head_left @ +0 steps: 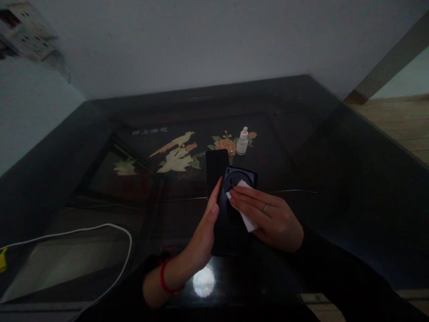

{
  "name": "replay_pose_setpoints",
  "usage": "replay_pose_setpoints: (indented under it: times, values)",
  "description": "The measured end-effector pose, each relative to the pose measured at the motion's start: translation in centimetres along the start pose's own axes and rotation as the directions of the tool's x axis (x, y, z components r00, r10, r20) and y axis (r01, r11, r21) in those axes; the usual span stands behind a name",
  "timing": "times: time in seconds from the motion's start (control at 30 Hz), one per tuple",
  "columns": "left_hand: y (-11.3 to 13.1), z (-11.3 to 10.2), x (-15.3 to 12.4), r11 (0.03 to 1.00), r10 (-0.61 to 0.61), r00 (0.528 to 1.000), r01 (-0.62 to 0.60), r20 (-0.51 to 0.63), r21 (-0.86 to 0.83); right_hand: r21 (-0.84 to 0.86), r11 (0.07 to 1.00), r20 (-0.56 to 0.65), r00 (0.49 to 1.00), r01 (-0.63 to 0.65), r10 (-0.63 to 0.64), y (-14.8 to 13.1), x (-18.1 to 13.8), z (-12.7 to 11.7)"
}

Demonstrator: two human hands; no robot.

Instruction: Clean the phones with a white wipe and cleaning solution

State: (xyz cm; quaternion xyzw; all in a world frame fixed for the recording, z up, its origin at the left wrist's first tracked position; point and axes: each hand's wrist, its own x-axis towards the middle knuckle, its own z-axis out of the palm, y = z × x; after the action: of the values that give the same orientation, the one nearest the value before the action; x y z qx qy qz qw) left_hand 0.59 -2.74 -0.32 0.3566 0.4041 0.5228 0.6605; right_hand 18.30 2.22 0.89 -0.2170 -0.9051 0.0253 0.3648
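Observation:
A dark smartphone lies back side up, its large round camera bump at the far end. My left hand grips it along its left edge, thumb toward me. In my right hand is a folded white wipe, pressed with the fingertips onto the camera bump; whether it is cloth or paper I cannot tell. Just beyond and to the left lies a second dark flat slab, like a phone, partly covered by the first one. A small white dropper bottle stands upright farther back.
The glossy dark tabletop bears a bird-and-flower picture. A white cable curves over the left side, near a yellow object at the edge. Behind rises a pale wall, with power sockets at upper left.

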Motion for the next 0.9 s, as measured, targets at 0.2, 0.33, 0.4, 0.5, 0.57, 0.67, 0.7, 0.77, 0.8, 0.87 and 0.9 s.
replay_pose_setpoints:
  times: [0.2,0.33,0.4,0.5,0.57,0.67,0.7,0.77,0.8,0.87,0.9]
  values:
    - [0.3,0.0,0.3,0.999,0.03,0.999,-0.031,-0.024,-0.019,-0.065,0.99,-0.067,0.991,-0.123,0.119,0.3,-0.1,-0.1]
    - [0.4,-0.2,0.3,1.0,0.029,0.999,-0.029,-0.043,0.0,0.002,1.0,-0.009,1.0,-0.016,0.016,0.2,-0.1,-0.2]
    - [0.5,-0.2,0.2,1.0,0.028,0.998,-0.028,-0.057,0.007,-0.023,0.997,-0.04,0.997,-0.07,0.069,0.2,-0.1,-0.2]
    - [0.6,-0.2,0.2,1.0,0.024,0.998,-0.024,-0.064,0.013,-0.065,0.986,-0.08,0.986,-0.154,0.149,0.2,-0.1,-0.1]
    - [0.5,-0.2,0.2,1.0,0.024,0.998,-0.023,-0.066,0.011,-0.046,0.995,-0.036,0.996,-0.085,0.084,0.2,-0.2,0.0]
    - [0.5,-0.2,0.3,1.0,0.03,0.997,-0.031,-0.073,-0.003,-0.028,0.998,-0.018,0.998,-0.057,0.057,0.5,-0.2,-0.3]
    - [0.6,-0.2,0.3,0.999,0.029,0.997,-0.03,-0.072,-0.01,-0.035,0.994,-0.052,0.993,-0.107,0.105,0.7,-0.2,-0.5]
    - [0.7,-0.1,0.4,0.999,0.016,0.997,-0.018,-0.072,-0.03,-0.034,0.961,-0.155,0.952,-0.273,0.265,1.2,-0.2,-1.1]
    - [0.8,-0.1,0.4,0.999,0.002,0.997,-0.006,-0.074,-0.044,-0.022,0.928,-0.213,0.909,-0.371,0.358,1.4,-0.2,-1.4]
    - [1.0,0.0,0.4,0.998,-0.018,0.995,0.011,-0.102,-0.068,0.012,0.839,-0.271,0.806,-0.544,0.527,1.7,-0.1,-1.8]
    - [1.0,0.0,0.4,0.997,-0.019,0.991,0.009,-0.131,-0.079,0.024,0.798,-0.256,0.768,-0.602,0.587,1.8,0.0,-1.9]
